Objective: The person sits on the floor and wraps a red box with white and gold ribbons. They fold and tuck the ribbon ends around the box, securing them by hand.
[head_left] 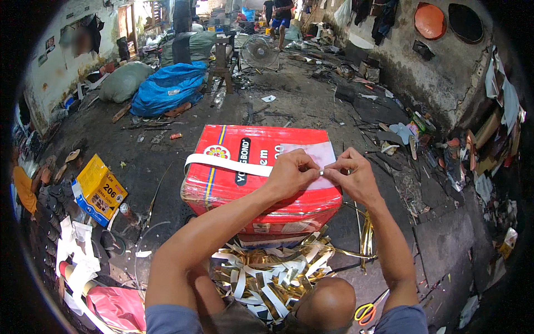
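Note:
In front of me stands a red cardboard box wrapped in clear tape. A long white strip lies across its top, curling over the left side and running to my left hand. My left thumb and fingers are closed in a pinch on the strip. Close beside it, my right hand pinches too, its fingertips meeting the left ones at a small white end that shows between them. Beneath both hands lies a pale pink sheet on the box. The fingers partly hide the strip's end.
White and gold strip scraps pile up between my knees. Orange-handled scissors lie at lower right. A yellow carton is at left. Farther off are a blue sack, a fan and a person.

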`<state>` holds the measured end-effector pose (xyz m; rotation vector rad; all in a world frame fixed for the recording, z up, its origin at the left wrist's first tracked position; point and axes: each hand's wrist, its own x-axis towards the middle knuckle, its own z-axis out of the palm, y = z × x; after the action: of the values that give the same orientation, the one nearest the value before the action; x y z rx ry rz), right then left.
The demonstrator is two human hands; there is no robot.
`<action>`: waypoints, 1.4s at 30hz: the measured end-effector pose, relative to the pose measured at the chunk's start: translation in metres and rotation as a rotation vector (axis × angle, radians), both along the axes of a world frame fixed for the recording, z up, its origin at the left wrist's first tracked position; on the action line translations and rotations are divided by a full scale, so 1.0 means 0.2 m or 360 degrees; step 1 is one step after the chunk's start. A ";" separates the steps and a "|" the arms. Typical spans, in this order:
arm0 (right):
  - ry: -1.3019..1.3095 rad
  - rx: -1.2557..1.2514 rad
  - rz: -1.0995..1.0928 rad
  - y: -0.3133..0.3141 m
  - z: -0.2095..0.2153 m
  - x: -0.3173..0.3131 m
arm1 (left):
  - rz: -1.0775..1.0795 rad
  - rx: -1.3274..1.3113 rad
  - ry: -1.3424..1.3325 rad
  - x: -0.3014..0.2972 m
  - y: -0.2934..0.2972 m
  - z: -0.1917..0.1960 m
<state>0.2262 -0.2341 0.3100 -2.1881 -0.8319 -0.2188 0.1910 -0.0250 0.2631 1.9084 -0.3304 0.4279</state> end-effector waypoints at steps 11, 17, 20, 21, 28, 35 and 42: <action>0.0703 0.0764 -0.0169 0.05 -0.23 0.12 | -0.0006 0.0472 -0.0030 0.09 -0.02 0.12; 0.0796 0.1023 -0.0236 0.06 -0.25 0.08 | -0.0177 0.0517 -0.0218 0.12 0.00 0.15; 0.0711 0.0861 -0.0160 0.03 -0.27 0.08 | -0.0151 0.0439 -0.0328 0.14 -0.05 0.10; 0.0626 0.0843 -0.0130 0.03 -0.30 0.08 | -0.0143 0.0366 -0.0300 0.14 -0.06 0.09; 0.1152 0.1299 -0.0064 0.05 -0.31 0.03 | -0.0084 0.0141 -0.0276 0.10 -0.10 0.03; 0.1655 0.1611 0.0088 -0.03 -0.36 0.04 | -0.0160 0.0055 -0.0286 0.17 -0.15 0.04; 0.1152 0.0759 -0.0477 0.01 -0.06 0.14 | -0.0192 0.0054 -0.0237 0.17 -0.15 0.04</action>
<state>0.2550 -0.2328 0.2984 -1.7277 -0.0323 0.2102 0.2254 -0.0550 0.2703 1.8821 -0.5506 0.4873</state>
